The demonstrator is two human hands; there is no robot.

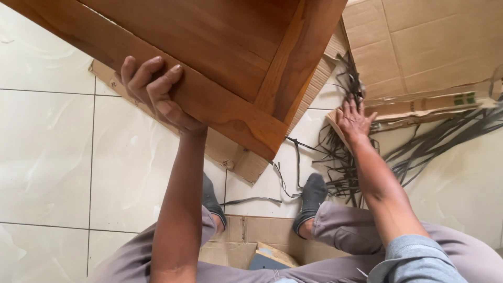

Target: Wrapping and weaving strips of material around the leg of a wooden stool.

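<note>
— Where does the wooden furniture piece (220,57) stand?

— Tilted over cardboard (419,47) on the tiled floor (47,157), long rail running upper left to lower right, corner aimed at the person's socked feet. Unpacking looks mostly done; straps (429,141) lie loose.

— The hands?

— Left hand (154,91) curled around the rail; right hand (353,118) spread flat on cardboard, holding nothing.

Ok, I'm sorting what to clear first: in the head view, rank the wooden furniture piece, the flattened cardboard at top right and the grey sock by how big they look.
1. Wooden furniture piece, though it is closest to the camera and cut off.
2. Flattened cardboard, also cut off.
3. Grey sock.
</note>
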